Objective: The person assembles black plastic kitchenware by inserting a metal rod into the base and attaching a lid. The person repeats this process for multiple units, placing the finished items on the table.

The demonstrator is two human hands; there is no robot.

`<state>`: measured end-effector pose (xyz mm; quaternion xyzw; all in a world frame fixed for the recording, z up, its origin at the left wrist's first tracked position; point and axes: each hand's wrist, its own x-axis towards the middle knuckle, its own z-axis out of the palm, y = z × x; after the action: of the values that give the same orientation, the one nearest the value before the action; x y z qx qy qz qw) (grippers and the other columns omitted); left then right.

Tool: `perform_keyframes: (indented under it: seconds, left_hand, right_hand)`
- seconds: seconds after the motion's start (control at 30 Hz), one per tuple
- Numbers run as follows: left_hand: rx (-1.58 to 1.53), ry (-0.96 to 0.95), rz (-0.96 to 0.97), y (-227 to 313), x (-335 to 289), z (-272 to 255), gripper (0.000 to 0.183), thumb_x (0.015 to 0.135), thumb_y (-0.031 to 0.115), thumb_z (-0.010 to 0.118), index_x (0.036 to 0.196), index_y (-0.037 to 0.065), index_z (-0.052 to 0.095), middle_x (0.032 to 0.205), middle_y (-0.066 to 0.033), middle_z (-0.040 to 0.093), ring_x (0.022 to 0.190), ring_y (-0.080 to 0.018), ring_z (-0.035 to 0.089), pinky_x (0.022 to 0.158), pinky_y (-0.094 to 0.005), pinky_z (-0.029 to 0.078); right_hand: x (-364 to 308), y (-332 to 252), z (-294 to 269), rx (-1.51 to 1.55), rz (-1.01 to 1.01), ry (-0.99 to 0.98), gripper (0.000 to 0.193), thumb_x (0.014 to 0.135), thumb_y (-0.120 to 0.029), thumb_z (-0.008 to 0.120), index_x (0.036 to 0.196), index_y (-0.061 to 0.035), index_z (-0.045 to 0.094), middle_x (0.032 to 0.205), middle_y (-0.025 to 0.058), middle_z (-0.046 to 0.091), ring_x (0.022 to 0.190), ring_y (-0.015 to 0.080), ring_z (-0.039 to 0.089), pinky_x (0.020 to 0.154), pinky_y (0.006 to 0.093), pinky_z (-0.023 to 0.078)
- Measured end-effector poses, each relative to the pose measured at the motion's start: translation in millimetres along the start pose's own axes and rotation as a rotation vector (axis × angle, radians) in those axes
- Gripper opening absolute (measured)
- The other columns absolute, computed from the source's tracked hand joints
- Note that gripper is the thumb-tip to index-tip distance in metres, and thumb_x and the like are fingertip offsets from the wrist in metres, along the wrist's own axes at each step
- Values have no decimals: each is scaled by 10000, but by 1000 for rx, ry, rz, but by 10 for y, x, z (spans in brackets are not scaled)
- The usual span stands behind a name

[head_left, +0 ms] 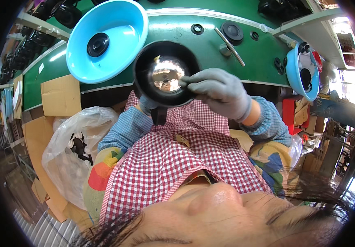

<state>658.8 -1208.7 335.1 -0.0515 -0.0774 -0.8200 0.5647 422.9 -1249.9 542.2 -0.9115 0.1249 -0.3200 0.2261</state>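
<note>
A round black pot (142,68) with a shiny inner bottom is held up in front of my apron, its open side showing. A short black handle (159,116) points down from its lower edge. My left hand (146,105), in a grey glove, supports the pot from below and behind; most of its fingers are hidden. My right hand (222,91), also gloved in grey, reaches over the pot's right rim. Its thumb and fingertips are pinched together in front of the inside; what they hold, if anything, is too small to make out.
On the green table (173,31), a blue basin (76,61) contains a black disc (98,45). A metal rod (231,47), a black lid (232,33) and small rings lie right. Another blue basin (291,72) holds parts. Beside my left arm sits a plastic bag (58,164).
</note>
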Motion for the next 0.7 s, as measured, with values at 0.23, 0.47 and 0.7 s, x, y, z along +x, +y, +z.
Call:
perform_keyframes:
  seconds: [0.23,0.47,0.7]
  left_hand:
    - [-39,92,19,228,-456,-661,675,1020,365,620,1539,17,365,1499,-224,488,1322,-310,566,1043,-390,551]
    - [-82,133,52,101,-404,-833,640,1030,335,602,1547,44,363,1521,-204,472,1346,-314,545,1060,-395,535]
    - [547,169,4,93,-263,-278,674,1027,338,623,1581,115,310,1547,-154,443,1400,-278,489,1138,-408,472]
  right_hand:
    - [94,736,-110,2,-179,131,427,798,-199,841,1203,-118,734,1124,91,741,893,253,727,738,359,594]
    - [-606,3241,-442,-948,1083,-113,961,769,-627,749,1569,-223,402,1562,185,434,1360,425,489,1092,525,441]
    - [-718,3379,-412,-822,1177,-19,1105,671,-736,761,1584,-252,372,1598,179,375,1421,414,426,1102,551,421]
